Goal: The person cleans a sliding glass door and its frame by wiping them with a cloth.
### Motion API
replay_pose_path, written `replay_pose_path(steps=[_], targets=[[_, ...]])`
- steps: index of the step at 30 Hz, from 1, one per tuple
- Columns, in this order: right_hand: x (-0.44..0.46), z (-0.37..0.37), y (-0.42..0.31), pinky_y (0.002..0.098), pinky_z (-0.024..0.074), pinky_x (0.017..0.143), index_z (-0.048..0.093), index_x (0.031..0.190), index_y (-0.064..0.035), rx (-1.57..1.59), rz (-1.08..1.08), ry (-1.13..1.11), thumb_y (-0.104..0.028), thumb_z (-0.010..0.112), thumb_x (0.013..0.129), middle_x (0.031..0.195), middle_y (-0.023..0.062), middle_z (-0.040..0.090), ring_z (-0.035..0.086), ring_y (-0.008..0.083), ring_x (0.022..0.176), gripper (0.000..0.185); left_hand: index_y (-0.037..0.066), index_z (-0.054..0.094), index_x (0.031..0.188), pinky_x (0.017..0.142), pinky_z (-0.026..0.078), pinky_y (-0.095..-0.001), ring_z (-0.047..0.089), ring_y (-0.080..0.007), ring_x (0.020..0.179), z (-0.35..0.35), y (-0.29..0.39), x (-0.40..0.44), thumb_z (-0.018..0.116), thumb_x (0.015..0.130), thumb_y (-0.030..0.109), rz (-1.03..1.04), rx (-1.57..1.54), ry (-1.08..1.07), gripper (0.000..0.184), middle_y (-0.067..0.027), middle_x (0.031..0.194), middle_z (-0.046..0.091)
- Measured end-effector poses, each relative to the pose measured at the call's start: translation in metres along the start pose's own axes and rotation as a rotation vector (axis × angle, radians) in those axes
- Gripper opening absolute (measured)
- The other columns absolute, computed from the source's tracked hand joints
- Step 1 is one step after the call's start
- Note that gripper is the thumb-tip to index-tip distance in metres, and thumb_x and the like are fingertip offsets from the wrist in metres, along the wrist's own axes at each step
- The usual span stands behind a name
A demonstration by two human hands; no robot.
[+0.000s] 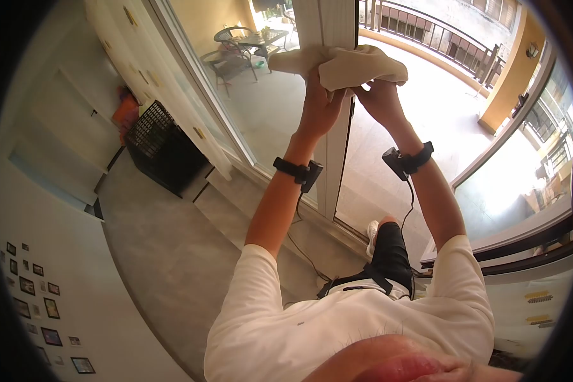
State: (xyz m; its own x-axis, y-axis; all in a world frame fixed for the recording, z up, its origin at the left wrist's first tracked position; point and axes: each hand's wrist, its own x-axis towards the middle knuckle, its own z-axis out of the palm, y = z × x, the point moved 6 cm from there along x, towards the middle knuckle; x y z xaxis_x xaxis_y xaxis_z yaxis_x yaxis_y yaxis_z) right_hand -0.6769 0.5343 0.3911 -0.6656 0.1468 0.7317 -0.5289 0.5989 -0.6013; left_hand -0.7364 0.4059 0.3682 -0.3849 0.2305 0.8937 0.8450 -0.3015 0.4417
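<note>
1 pale cloth [365, 67], 12 o'clock, at 1 door frame [326, 25]. 2 hands touched its underside: left hand [320, 109], right hand [379, 102]; fingers partly covered, can't tell how far open.

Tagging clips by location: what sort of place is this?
Likely a home, at a doorway between a room and a balcony. Outside, a railing and a small table with chairs; inside, small framed pictures across the wall.

Pale cream cloth [363, 67], creased, loosely folded, across the upright door frame [326, 28], ends jutting either side
</note>
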Motion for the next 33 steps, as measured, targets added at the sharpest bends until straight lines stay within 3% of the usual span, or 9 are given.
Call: replay_pose_path(steps=[2, 7, 10, 13, 14, 19, 23, 32, 33], targets=[[-0.006, 0.002, -0.003, 0.0371, 0.0526, 0.092, 0.056, 0.119, 0.0017, -0.116, -0.067, 0.000, -0.001, 0.067, 0.086, 0.118, 0.0150, 0.061, 0.061, 0.0264, 0.110, 0.035, 0.001, 0.033, 0.129, 0.091, 0.051, -0.0409, 0.062, -0.0350, 0.110, -0.014, -0.019, -0.025, 0.069, 0.088, 0.012, -0.276, 0.149, -0.082, 0.056, -0.0216, 0.114, 0.060], [-0.028, 0.010, 0.010, 0.0397, 0.0496, 0.086, 0.062, 0.109, -0.0007, -0.223, -0.123, 0.118, -0.003, 0.066, 0.086, 0.108, 0.0144, 0.066, 0.063, 0.0283, 0.101, 0.024, 0.000, 0.043, 0.118, 0.075, 0.056, -0.0437, 0.070, -0.0325, 0.088, -0.047, -0.007, -0.043, 0.068, 0.090, 0.025, -0.323, 0.350, -0.170, 0.046, -0.0144, 0.095, 0.067], [-0.042, 0.017, 0.024, 0.0391, 0.0485, 0.090, 0.064, 0.108, 0.0002, -0.226, -0.008, -0.069, -0.009, 0.060, 0.090, 0.110, 0.0153, 0.066, 0.062, 0.0301, 0.103, 0.021, -0.003, 0.052, 0.114, 0.053, 0.057, -0.0321, 0.071, -0.0226, 0.067, -0.046, -0.002, -0.059, 0.065, 0.092, 0.038, -0.855, 0.191, -0.563, 0.048, -0.0152, 0.090, 0.069], [-0.062, 0.019, 0.034, 0.0399, 0.0483, 0.089, 0.065, 0.106, -0.0002, -0.484, -0.064, -0.279, -0.013, 0.059, 0.090, 0.108, 0.0161, 0.067, 0.062, 0.0293, 0.103, 0.022, -0.006, 0.055, 0.116, 0.055, 0.059, -0.0346, 0.071, -0.0221, 0.071, -0.061, -0.004, -0.067, 0.063, 0.094, 0.044, -0.983, 0.042, -0.710, 0.056, -0.0130, 0.097, 0.069], [-0.065, 0.022, 0.048, 0.0397, 0.0493, 0.086, 0.066, 0.103, 0.0005, -0.510, 0.170, -0.535, -0.019, 0.062, 0.089, 0.105, 0.0167, 0.067, 0.063, 0.0295, 0.099, 0.024, -0.006, 0.057, 0.116, 0.057, 0.059, -0.0336, 0.071, -0.0205, 0.075, -0.064, 0.000, -0.064, 0.061, 0.093, 0.049, -0.969, -0.024, -0.659, 0.060, -0.0118, 0.098, 0.068], [-0.047, 0.006, 0.011, 0.0386, 0.0507, 0.083, 0.066, 0.100, 0.0019, -0.191, 0.235, -0.463, -0.029, 0.067, 0.087, 0.104, 0.0168, 0.067, 0.065, 0.0306, 0.095, 0.034, -0.006, 0.064, 0.110, 0.075, 0.055, -0.0298, 0.067, -0.0167, 0.088, -0.075, 0.010, -0.044, 0.061, 0.087, 0.064, -0.919, 0.129, -0.401, 0.073, -0.0112, 0.093, 0.070], [-0.021, -0.002, 0.014, 0.0386, 0.0512, 0.083, 0.066, 0.099, 0.0013, -0.288, 0.176, -0.007, -0.038, 0.073, 0.080, 0.104, 0.0197, 0.067, 0.065, 0.0305, 0.095, 0.044, -0.007, 0.059, 0.109, 0.076, 0.053, -0.0333, 0.066, -0.0214, 0.089, -0.068, 0.012, -0.042, 0.073, 0.080, 0.056, -0.768, 0.165, -0.337, 0.071, -0.0126, 0.099, 0.067], [-0.023, 0.026, 0.013, 0.0425, 0.0523, 0.083, 0.065, 0.107, 0.0026, -0.326, 0.194, -0.075, -0.022, 0.067, 0.079, 0.107, 0.0228, 0.066, 0.064, 0.0362, 0.100, 0.037, 0.009, 0.046, 0.124, 0.081, 0.052, -0.0425, 0.062, -0.0350, 0.094, -0.089, 0.002, -0.083, 0.076, 0.075, 0.015, -0.604, 0.679, -0.226, 0.057, -0.0186, 0.104, 0.057], [-0.027, 0.024, 0.014, 0.0433, 0.0523, 0.083, 0.065, 0.107, 0.0020, -0.272, 0.314, -0.104, -0.019, 0.066, 0.080, 0.107, 0.0224, 0.066, 0.063, 0.0366, 0.101, 0.034, 0.012, 0.046, 0.126, 0.071, 0.051, -0.0372, 0.059, -0.0259, 0.079, -0.084, 0.004, -0.087, 0.079, 0.071, 0.008, -0.463, 0.675, -0.256, 0.065, -0.0135, 0.097, 0.053]])
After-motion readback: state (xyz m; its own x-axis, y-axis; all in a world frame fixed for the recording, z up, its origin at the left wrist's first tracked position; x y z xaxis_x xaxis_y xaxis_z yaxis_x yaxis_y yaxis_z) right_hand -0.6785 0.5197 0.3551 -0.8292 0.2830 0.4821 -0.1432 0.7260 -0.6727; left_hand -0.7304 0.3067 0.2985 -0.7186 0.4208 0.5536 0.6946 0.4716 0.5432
